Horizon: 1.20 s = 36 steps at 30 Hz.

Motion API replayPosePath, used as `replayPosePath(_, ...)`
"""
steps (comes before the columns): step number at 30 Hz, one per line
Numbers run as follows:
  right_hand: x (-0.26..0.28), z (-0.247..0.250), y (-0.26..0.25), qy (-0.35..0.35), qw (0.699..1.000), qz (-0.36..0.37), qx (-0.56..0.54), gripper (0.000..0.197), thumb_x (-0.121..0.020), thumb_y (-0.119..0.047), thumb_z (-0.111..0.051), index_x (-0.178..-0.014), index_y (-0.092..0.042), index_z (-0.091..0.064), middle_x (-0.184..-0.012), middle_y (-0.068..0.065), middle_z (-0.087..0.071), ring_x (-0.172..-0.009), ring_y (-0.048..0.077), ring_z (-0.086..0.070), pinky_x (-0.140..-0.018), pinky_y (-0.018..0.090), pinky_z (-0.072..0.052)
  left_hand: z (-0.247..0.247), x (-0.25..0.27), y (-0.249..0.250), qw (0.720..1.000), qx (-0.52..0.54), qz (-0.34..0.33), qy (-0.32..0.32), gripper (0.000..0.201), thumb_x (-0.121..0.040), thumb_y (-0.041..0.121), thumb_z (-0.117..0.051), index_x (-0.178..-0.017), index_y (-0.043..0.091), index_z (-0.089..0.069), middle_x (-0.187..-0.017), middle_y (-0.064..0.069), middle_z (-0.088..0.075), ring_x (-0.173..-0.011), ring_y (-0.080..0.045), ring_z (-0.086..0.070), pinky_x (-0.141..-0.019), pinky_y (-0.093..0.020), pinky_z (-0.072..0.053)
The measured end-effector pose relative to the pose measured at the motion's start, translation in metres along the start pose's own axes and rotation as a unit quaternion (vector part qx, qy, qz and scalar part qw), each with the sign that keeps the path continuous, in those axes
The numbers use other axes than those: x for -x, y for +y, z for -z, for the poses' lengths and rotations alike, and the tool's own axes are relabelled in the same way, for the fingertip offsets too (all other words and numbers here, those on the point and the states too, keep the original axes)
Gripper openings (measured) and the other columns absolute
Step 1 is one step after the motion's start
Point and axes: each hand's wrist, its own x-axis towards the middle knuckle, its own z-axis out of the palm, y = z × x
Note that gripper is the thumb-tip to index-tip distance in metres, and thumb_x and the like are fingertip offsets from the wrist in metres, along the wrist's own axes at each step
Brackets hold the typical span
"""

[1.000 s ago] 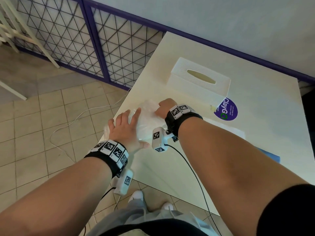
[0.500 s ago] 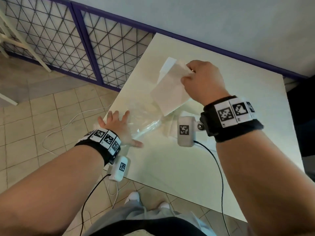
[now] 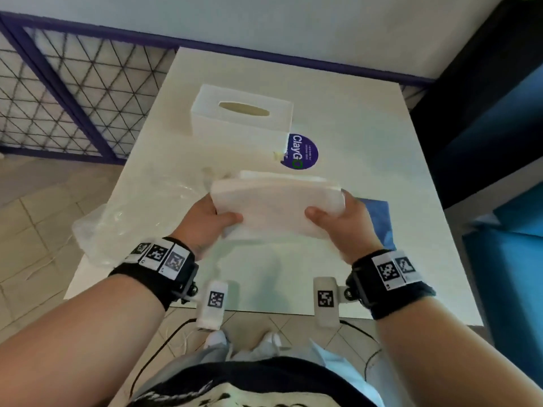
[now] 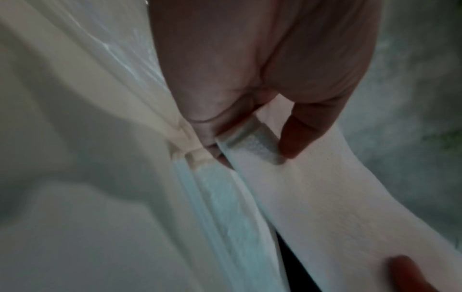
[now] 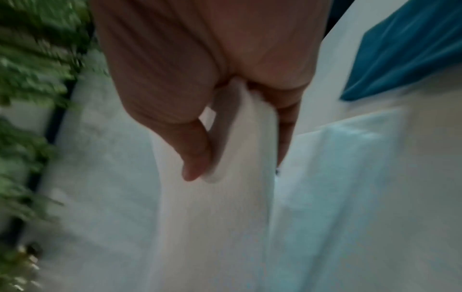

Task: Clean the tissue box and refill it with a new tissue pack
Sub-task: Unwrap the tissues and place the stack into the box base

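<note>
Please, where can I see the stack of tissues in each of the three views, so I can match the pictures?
Head: the tissues are at centre, held above the table by the left hand and the right hand.
Left wrist: the tissues run from the centre to the lower right, below the left hand.
Right wrist: the tissues fill the lower centre, below the right hand.
Shared landmark: the white table.

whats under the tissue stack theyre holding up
Under the tissue stack held by the left hand and right hand lies bare white table. A blue cloth shows beside it; part of it is covered.
</note>
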Motion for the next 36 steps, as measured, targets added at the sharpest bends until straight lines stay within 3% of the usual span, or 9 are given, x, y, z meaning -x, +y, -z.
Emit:
replayPosePath(3,0.000,0.001,0.032,0.024,0.999,-0.026,0.040,0.034,-0.073,-0.010,-0.080,-0.081,-0.036,-0.058,-0.081,-0.011,-0.063,-0.080,0.014,-0.061,-0.078,0.031,-0.053,-0.018,0.005,-0.005,0.998,-0.043,-0.035,0.022,0.037,-0.071,-0.013,-0.067,-0.075,0.024,-0.065,-0.070,0.007,-0.064,-0.075,-0.014,-0.056,-0.065,-0.017,-0.045)
replayPosePath(6,0.000,-0.001,0.053,0.021,0.998,-0.031,0.047,0.036,-0.069,-0.004,-0.079,-0.078,-0.033,-0.059,-0.082,-0.012,-0.062,-0.081,0.013,-0.059,-0.078,0.030,-0.053,-0.024,0.004,-0.017,0.997,-0.064,-0.009,0.041,0.038,-0.059,-0.006,-0.063,-0.064,0.031,-0.065,-0.079,0.003,-0.066,-0.076,-0.015,-0.054,-0.065,-0.026,-0.043)
replayPosePath(8,0.000,-0.002,0.061,0.023,0.998,-0.040,0.032,0.040,-0.068,0.004,-0.075,-0.078,-0.031,-0.059,-0.082,-0.010,-0.060,-0.079,0.012,-0.058,-0.074,0.030,-0.055,-0.028,0.006,-0.023,0.995,-0.074,0.001,0.059,0.034,-0.050,0.002,-0.057,-0.065,0.032,-0.063,-0.088,-0.003,-0.067,-0.078,-0.018,-0.055,-0.066,-0.028,-0.046)
replayPosePath(11,-0.002,-0.003,0.065,0.029,0.999,-0.040,0.009,0.039,-0.070,0.009,-0.068,-0.074,-0.029,-0.058,-0.079,-0.007,-0.058,-0.074,0.011,-0.055,-0.066,0.024,-0.053,-0.033,0.007,-0.028,0.991,-0.106,-0.014,0.084,0.027,-0.050,0.006,-0.056,-0.067,0.027,-0.059,-0.077,-0.001,-0.061,-0.072,-0.018,-0.052,-0.064,-0.028,-0.042)
replayPosePath(18,-0.002,-0.001,0.075,0.032,0.998,-0.057,-0.020,0.048,-0.065,0.022,-0.054,-0.081,-0.023,-0.059,-0.080,-0.006,-0.056,-0.067,0.009,-0.052,-0.058,0.025,-0.048,-0.034,0.009,-0.034,0.987,-0.111,-0.019,0.119,0.028,-0.056,0.000,-0.057,-0.071,0.024,-0.056,-0.073,0.002,-0.057,-0.069,-0.014,-0.050,-0.059,-0.027,-0.041)
replayPosePath(22,-0.001,-0.004,0.082,0.068,0.996,-0.044,-0.035,0.049,-0.063,0.022,-0.050,-0.089,-0.019,-0.059,-0.086,-0.005,-0.058,-0.069,0.006,-0.053,-0.059,0.022,-0.049,-0.031,0.007,-0.041,0.981,-0.145,-0.022,0.129,0.034,-0.065,-0.007,-0.061,-0.073,0.025,-0.055,-0.074,0.003,-0.058,-0.071,-0.014,-0.051,-0.059,-0.025,-0.040)
replayPosePath(28,0.000,-0.011,0.090,0.050,0.998,-0.048,-0.004,0.044,-0.073,0.012,-0.053,-0.078,-0.031,-0.056,-0.074,-0.006,-0.056,-0.063,0.013,-0.051,-0.056,0.025,-0.045,-0.034,0.007,-0.042,0.974,-0.192,-0.022,0.114,0.031,-0.068,-0.002,-0.067,-0.075,0.025,-0.053,-0.074,0.007,-0.061,-0.070,-0.012,-0.055,-0.059,-0.021,-0.040)
replayPosePath(34,-0.009,-0.007,0.084,0.070,0.996,-0.055,-0.002,0.036,-0.073,-0.002,-0.067,-0.085,-0.034,-0.056,-0.086,0.000,-0.067,-0.084,0.023,-0.065,-0.082,0.043,-0.057,-0.027,0.002,-0.027,0.970,-0.222,-0.041,0.087,0.036,-0.078,0.011,-0.072,-0.111,0.019,-0.061,-0.097,0.006,-0.064,-0.091,-0.016,-0.060,-0.070,-0.022,-0.042)
replayPosePath(36,-0.021,0.000,0.071,0.078,0.996,-0.038,-0.022,0.038,-0.071,0.002,-0.069,-0.087,-0.030,-0.056,-0.087,-0.002,-0.067,-0.084,0.020,-0.065,-0.083,0.045,-0.057,-0.025,-0.006,-0.009,0.968,-0.221,-0.070,0.092,0.035,-0.078,0.016,-0.073,-0.110,0.023,-0.059,-0.101,0.006,-0.065,-0.089,-0.013,-0.061,-0.071,-0.021,-0.045)
